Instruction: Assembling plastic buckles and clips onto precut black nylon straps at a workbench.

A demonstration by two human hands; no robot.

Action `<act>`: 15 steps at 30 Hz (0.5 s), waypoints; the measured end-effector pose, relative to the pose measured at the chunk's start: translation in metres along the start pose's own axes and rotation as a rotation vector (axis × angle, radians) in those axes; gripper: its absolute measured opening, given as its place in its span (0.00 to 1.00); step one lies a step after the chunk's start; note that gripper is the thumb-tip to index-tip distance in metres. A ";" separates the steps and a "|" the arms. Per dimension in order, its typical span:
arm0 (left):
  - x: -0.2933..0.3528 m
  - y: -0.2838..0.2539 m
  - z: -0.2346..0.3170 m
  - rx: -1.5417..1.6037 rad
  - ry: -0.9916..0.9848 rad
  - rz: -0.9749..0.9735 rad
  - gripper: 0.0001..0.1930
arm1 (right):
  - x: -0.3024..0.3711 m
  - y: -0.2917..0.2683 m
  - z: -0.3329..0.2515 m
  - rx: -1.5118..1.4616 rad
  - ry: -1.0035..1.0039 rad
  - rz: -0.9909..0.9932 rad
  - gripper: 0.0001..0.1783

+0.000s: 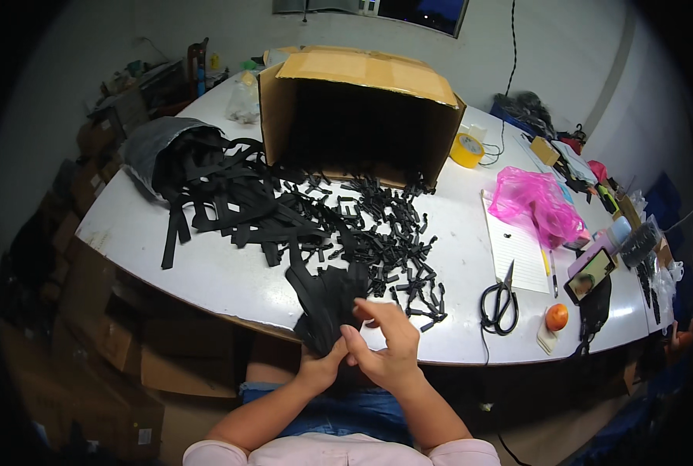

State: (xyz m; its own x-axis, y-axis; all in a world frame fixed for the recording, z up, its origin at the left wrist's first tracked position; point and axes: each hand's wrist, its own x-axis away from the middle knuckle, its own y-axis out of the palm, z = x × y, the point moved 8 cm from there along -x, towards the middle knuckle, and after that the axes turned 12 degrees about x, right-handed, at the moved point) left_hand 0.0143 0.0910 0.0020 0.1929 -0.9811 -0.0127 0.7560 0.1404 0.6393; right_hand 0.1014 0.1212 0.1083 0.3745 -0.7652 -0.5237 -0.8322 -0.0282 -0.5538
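My left hand (323, 365) is closed around a bundle of flat black straps (323, 299) at the table's front edge. The straps fan upward from the fist and partly hide its fingers. Right beside it, my right hand (390, 346) is curled, its thumb close to the left hand and its index finger bent at the bundle. What its fingers hold is hidden. Just beyond both hands lies a spread of small black plastic pieces (397, 241). To the left, more black straps (237, 206) spill out of a grey bag (148, 151).
An open cardboard box (369, 68) lies on its side at the back. Yellow tape (467, 150), a pink plastic bag (536, 203), lined paper (521, 256), black scissors (499, 307), an orange fruit (557, 316) and a propped phone (591, 277) occupy the right of the white table (455, 334).
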 end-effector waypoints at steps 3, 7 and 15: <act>0.010 0.009 0.014 -0.438 0.254 -0.059 0.04 | -0.014 -0.021 -0.034 0.281 -0.188 0.193 0.22; 0.013 0.013 0.005 -0.476 0.171 -0.154 0.04 | -0.016 -0.023 -0.033 0.330 -0.238 0.178 0.14; 0.012 0.003 -0.008 -0.203 -0.119 -0.076 0.03 | 0.018 -0.116 0.019 -0.355 0.235 0.718 0.10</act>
State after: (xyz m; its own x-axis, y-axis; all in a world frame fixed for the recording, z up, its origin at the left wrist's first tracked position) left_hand 0.0233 0.0806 -0.0024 0.0654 -0.9969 0.0434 0.8781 0.0781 0.4720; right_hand 0.2119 0.1227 0.1510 -0.3586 -0.7876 -0.5010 -0.9302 0.3465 0.1212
